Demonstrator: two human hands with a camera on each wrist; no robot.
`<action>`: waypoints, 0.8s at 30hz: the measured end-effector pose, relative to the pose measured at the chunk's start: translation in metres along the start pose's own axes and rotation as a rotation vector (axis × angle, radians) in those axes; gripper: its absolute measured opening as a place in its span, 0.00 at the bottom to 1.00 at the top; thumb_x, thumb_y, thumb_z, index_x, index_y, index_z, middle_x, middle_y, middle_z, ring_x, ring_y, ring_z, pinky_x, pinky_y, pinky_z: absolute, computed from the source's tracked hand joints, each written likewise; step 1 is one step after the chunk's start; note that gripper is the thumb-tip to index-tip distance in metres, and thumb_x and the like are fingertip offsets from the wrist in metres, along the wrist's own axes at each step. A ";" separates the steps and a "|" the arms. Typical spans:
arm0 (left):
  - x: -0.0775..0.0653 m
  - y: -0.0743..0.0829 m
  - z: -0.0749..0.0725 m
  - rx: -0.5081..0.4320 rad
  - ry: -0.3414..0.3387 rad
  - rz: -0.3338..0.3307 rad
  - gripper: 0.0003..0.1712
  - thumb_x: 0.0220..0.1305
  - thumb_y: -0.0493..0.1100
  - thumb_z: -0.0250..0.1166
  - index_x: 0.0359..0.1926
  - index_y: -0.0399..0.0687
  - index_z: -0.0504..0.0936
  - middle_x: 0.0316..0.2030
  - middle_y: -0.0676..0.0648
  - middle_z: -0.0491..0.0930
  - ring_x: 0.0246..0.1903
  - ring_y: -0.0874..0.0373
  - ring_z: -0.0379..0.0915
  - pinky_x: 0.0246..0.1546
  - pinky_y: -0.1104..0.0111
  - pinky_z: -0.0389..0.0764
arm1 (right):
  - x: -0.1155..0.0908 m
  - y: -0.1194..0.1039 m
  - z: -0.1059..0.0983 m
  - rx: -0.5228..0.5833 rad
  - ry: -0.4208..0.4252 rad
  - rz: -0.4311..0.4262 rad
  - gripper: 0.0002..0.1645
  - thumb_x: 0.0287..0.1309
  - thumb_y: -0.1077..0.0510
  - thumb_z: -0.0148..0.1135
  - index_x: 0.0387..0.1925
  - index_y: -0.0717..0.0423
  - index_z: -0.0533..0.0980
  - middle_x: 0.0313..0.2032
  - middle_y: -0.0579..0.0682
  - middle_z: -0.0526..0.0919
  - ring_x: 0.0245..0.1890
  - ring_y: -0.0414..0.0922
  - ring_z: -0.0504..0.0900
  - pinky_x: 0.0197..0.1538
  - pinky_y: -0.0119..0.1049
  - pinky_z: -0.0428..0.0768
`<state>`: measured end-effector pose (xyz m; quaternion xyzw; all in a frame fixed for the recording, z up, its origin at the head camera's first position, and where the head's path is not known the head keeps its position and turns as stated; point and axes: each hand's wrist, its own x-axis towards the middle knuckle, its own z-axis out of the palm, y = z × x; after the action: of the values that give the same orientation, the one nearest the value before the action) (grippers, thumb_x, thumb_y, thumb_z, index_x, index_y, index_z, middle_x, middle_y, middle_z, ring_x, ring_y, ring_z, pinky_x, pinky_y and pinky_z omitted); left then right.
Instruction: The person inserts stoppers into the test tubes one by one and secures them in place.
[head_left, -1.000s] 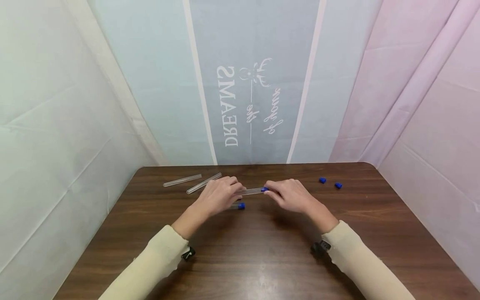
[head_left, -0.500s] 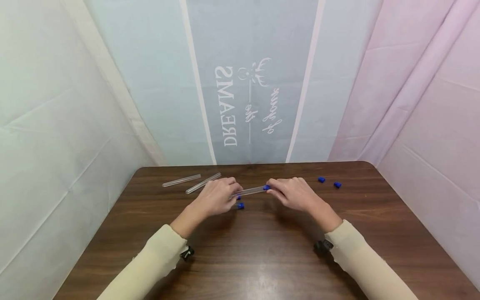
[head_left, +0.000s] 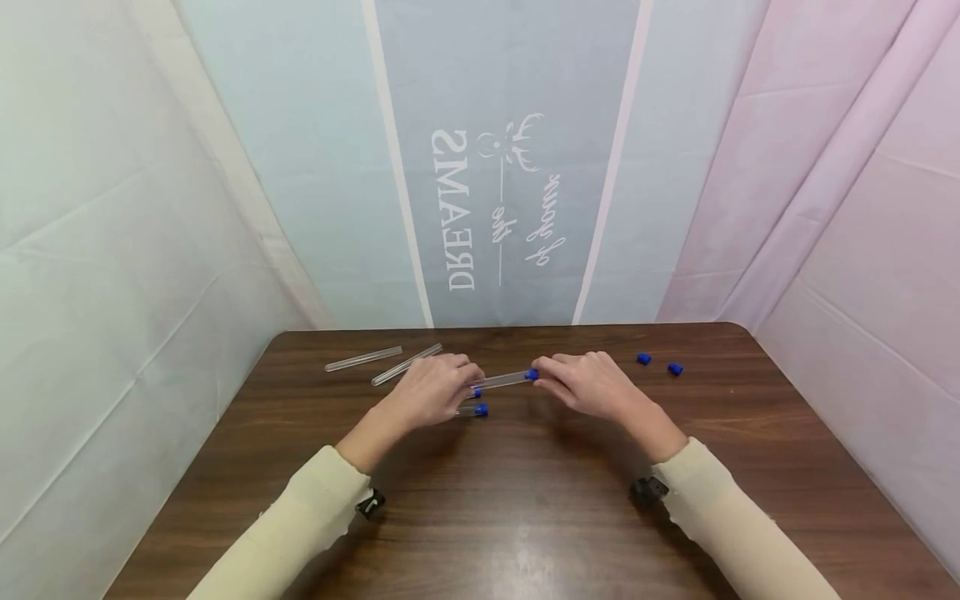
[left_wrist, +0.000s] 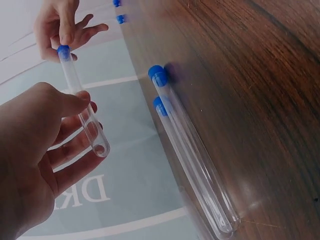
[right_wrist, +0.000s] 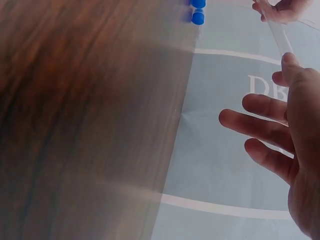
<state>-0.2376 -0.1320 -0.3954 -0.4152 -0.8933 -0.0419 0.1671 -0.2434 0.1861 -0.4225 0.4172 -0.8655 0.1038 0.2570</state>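
The left hand pinches the clear tube between thumb and fingers near its rounded end; the right-hand grip pinches the blue cap at the opposite end. The tube's long axis spans the gap between the hands, cap end toward the right, raised off the surface. Two capped tubes lie below, nearer the left hand. Farther left lie two uncapped tubes; two loose caps lie beyond the right hand.
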 end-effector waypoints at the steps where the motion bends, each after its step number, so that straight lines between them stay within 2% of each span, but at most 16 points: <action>1: 0.000 0.001 0.001 0.007 0.001 0.003 0.08 0.73 0.42 0.77 0.50 0.55 0.92 0.38 0.54 0.88 0.34 0.58 0.85 0.28 0.68 0.80 | 0.000 0.000 0.001 0.001 0.009 -0.007 0.11 0.70 0.54 0.77 0.49 0.47 0.84 0.27 0.39 0.86 0.14 0.32 0.66 0.21 0.25 0.56; 6: 0.000 0.004 0.003 0.045 0.006 0.013 0.06 0.74 0.41 0.75 0.48 0.54 0.90 0.35 0.53 0.82 0.32 0.57 0.82 0.26 0.67 0.78 | -0.001 -0.003 0.007 0.032 0.033 -0.020 0.07 0.71 0.57 0.76 0.45 0.48 0.83 0.25 0.39 0.82 0.16 0.29 0.58 0.22 0.24 0.53; 12: -0.001 0.005 0.004 0.087 0.032 0.019 0.04 0.75 0.39 0.73 0.46 0.53 0.86 0.33 0.52 0.79 0.27 0.57 0.75 0.21 0.70 0.68 | 0.004 -0.011 0.007 0.122 -0.001 0.062 0.08 0.75 0.58 0.72 0.40 0.48 0.79 0.21 0.37 0.73 0.19 0.28 0.53 0.24 0.24 0.53; 17: 0.000 0.007 0.002 0.106 0.057 0.032 0.04 0.77 0.37 0.71 0.42 0.51 0.84 0.31 0.51 0.75 0.27 0.56 0.73 0.20 0.70 0.62 | 0.004 -0.014 0.008 0.220 -0.076 0.172 0.08 0.81 0.56 0.66 0.39 0.49 0.79 0.21 0.36 0.70 0.19 0.28 0.57 0.26 0.27 0.57; 21: 0.000 0.008 0.002 0.141 0.079 0.046 0.08 0.72 0.34 0.72 0.40 0.51 0.83 0.32 0.50 0.75 0.29 0.54 0.76 0.20 0.68 0.67 | 0.003 -0.015 0.009 0.320 -0.161 0.261 0.10 0.85 0.54 0.61 0.41 0.50 0.79 0.23 0.34 0.74 0.20 0.27 0.65 0.28 0.29 0.64; 24: -0.002 0.008 0.002 0.171 0.085 0.050 0.09 0.69 0.33 0.73 0.39 0.51 0.84 0.33 0.51 0.77 0.31 0.54 0.79 0.21 0.66 0.72 | 0.003 -0.015 0.010 0.358 -0.206 0.296 0.10 0.87 0.51 0.59 0.43 0.49 0.79 0.23 0.33 0.77 0.21 0.27 0.69 0.29 0.30 0.67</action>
<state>-0.2311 -0.1275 -0.3984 -0.4195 -0.8750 0.0213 0.2407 -0.2371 0.1708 -0.4298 0.3333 -0.9066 0.2487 0.0716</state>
